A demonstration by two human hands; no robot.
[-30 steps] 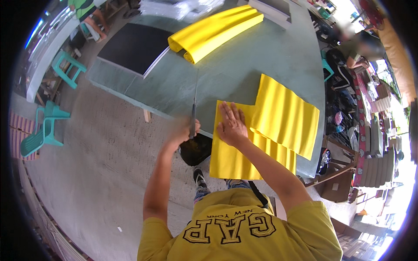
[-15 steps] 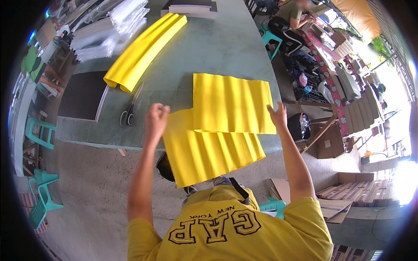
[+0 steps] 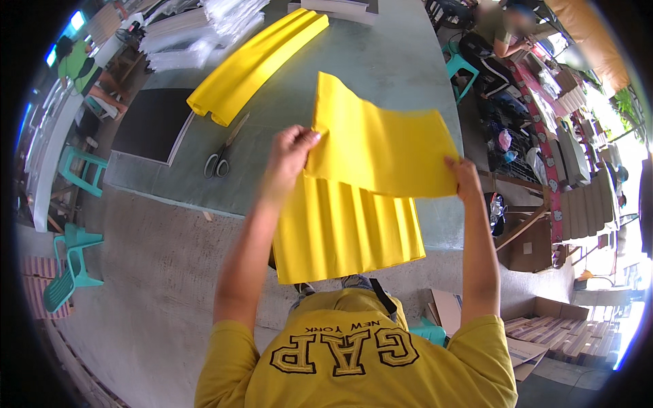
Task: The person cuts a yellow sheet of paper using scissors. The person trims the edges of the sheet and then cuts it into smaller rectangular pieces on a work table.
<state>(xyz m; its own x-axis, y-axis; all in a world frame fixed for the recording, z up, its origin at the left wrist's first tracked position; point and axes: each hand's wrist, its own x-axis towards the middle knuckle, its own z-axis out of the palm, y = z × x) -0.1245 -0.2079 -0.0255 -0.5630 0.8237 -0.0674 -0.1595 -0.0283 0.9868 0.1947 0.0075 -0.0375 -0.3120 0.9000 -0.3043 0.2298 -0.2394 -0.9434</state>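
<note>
Between my hands I hold up a yellow sheet (image 3: 381, 146), whose material I cannot make out. My left hand (image 3: 292, 149) pinches its left edge. My right hand (image 3: 465, 178) grips its lower right corner. Beneath it, a second yellow sheet (image 3: 347, 234) with ripples hangs over the table's near edge. Farther off on the left lies a yellow roll (image 3: 258, 64), loosely folded lengthwise. Scissors (image 3: 218, 163) with grey and black handles rest on the table, to the left of my left hand.
The grey-green table (image 3: 401, 61) carries a black board (image 3: 153, 122) and a pile of clear plastic wrap (image 3: 211, 30). Teal stools (image 3: 85, 170) stand on the floor at left. One person (image 3: 493, 41) sits at the right, another (image 3: 78, 68) at the far left. Flattened cardboard (image 3: 564, 333) lies at lower right.
Both hands have closed on the upper yellow sheet and raised it, so it now bends upward at its left. The lower sheet has turned straighter. My view has shifted slightly.
</note>
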